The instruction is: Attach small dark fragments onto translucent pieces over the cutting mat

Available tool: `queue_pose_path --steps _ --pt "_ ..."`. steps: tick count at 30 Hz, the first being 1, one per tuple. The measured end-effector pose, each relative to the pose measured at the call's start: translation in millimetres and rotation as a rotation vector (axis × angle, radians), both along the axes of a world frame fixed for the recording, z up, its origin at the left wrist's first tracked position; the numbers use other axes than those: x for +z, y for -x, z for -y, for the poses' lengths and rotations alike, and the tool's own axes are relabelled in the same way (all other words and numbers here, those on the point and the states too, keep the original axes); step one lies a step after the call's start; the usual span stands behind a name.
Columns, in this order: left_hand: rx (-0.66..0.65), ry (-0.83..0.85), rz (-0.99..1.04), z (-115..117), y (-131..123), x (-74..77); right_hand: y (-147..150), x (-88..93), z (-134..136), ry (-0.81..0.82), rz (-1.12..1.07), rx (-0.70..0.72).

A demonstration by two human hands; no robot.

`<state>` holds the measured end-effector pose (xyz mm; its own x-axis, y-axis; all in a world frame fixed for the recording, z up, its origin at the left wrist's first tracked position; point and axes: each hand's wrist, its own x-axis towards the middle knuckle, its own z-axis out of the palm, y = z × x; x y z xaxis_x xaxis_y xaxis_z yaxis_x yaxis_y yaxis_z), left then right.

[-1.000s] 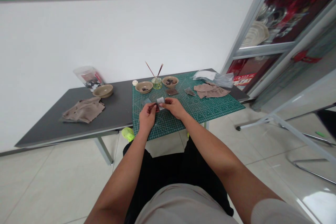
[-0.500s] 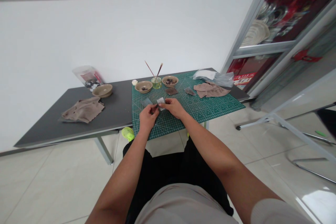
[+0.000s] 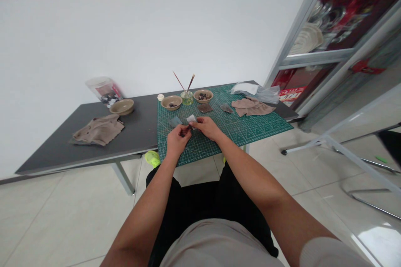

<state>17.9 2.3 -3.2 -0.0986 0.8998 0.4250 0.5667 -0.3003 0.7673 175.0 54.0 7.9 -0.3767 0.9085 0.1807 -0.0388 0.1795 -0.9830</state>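
Note:
Both hands meet over the near left part of the green cutting mat [image 3: 250, 127]. My left hand [image 3: 177, 139] is closed, its fingertips pinching a small dark object too small to name. My right hand [image 3: 207, 127] is closed on a small pale grey sheet [image 3: 191, 118] that sticks up between the two hands. A second small grey sheet [image 3: 174, 122] lies flat on the mat just left of the hands.
At the mat's far edge stand two tan bowls [image 3: 171, 102] [image 3: 203, 96] with dark bits and a glass [image 3: 187, 98] holding two brushes. Beige cloths lie on the mat's right [image 3: 252, 107] and on the grey table [image 3: 138, 133] at left [image 3: 98, 130], near another bowl [image 3: 122, 107] and a plastic jar [image 3: 105, 90].
The hands have stayed together at the same spot; the pale sheet has dipped slightly and the fingers have shifted a little around it.

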Motion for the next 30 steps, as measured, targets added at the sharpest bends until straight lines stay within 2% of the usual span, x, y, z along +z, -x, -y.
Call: queue_pose_path --steps 6,12,15,18,23,27,30 --pt "0.015 0.018 0.045 0 0 1.2 -1 -6.3 -3 0.021 0.032 0.026" --pt "-0.056 0.043 0.131 -3 1 -0.2 3 -10.9 -5 0.022 -0.036 -0.036" --pt "-0.013 0.018 0.205 -3 -1 -1.6 4 -8.9 -3 0.049 -0.072 -0.052" --pt "0.023 -0.008 0.226 -2 -3 -1.6 3 -5.3 0 0.064 -0.1 0.0" --pt "-0.057 -0.067 0.163 -3 1 -0.9 1 -2.3 1 0.088 -0.128 0.113" --pt "0.005 -0.218 0.016 -4 5 -0.3 0 -3.1 -1 0.089 -0.14 0.166" --pt "-0.009 -0.173 -0.005 -4 4 -1.9 1 -5.4 -3 0.084 -0.15 0.182"
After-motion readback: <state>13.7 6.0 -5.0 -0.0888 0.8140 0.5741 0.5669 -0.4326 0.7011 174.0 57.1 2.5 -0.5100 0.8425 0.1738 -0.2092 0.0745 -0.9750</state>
